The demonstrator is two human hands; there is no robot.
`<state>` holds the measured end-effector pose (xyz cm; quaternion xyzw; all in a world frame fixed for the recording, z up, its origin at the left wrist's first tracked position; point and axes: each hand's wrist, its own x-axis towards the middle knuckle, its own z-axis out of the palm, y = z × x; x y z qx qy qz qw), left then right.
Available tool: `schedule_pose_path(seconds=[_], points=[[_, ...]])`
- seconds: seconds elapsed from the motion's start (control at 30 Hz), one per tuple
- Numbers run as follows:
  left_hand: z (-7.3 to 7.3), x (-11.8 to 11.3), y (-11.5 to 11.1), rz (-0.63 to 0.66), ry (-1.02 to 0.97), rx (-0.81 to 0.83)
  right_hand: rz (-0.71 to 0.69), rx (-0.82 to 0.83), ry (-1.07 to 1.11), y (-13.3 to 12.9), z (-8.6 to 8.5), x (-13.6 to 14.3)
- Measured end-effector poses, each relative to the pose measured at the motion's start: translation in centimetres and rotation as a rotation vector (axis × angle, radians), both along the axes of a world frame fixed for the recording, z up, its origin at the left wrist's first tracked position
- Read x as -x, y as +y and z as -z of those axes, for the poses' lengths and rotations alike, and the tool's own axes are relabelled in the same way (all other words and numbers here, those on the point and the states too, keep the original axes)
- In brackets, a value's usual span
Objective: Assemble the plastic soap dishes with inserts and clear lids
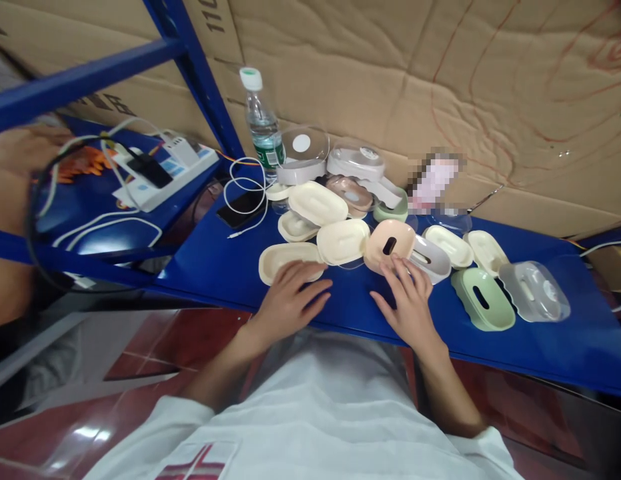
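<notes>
My left hand (289, 303) lies palm down with its fingers spread, its fingertips over the front edge of a cream oval soap dish part (280, 255). My right hand (409, 300) has its fingers apart, the fingertips at the near edge of a peach soap dish (377, 243) with a dark slot. Whether they press on it I cannot tell. Behind those fingers sits a grey slotted soap dish (437, 263). Between the hands, farther back, is another cream oval piece (343, 242). A green slotted soap dish (473, 313) stands to the right.
On the blue table (350, 300), more cream pieces (317, 203) and clear lids (540, 293) lie around. A water bottle (263, 130), a black phone (240, 208) and a white cable (247, 180) are at the back left. A power strip (165, 180) lies beyond the blue frame (190, 73).
</notes>
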<state>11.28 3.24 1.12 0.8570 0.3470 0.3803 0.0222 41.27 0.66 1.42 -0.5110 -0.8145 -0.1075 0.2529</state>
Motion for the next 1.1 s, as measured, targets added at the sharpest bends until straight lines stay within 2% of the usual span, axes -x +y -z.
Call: schedule_pose_path(seconds=[0.1,0.2,0.43,0.5,0.6,0.73,0.83,0.9,1.0,1.1], points=[[0.2,1.1,1.0,-0.214,0.088,-0.034,0.008,0.023,0.015,0.1,0.5,-0.3],[0.6,1.4,1.6,-0.281,0.130,-0.008,0.018,0.039,0.025,-0.1,0.6,-0.4],[1.0,1.1,2.0,-0.147,0.209,0.064,0.017,0.052,-0.012,-0.1,0.7,-0.1],[1.0,1.3,2.0,-0.072,0.195,0.078,0.019,0.052,-0.019,-0.1,0.7,-0.1],[0.8,1.8,1.6,0.068,0.181,0.120,0.017,0.054,-0.031,-0.1,0.8,-0.2],[0.6,1.3,0.2,0.164,0.140,0.185,0.004,0.031,-0.022,-0.5,0.8,-0.2],[0.4,-0.2,-0.8,0.252,0.064,0.193,-0.090,-0.042,0.011,-1.3,0.6,0.5],[0.3,-1.2,-1.2,0.296,-0.048,0.157,-0.250,-0.030,0.020,-1.8,0.5,1.3],[0.1,-2.1,-1.0,0.236,-0.223,0.093,-0.447,0.127,0.004,-1.9,0.1,2.5],[-0.3,-1.9,-0.1,0.085,-0.202,-0.008,-0.452,0.226,0.019,-1.6,-0.1,2.9]])
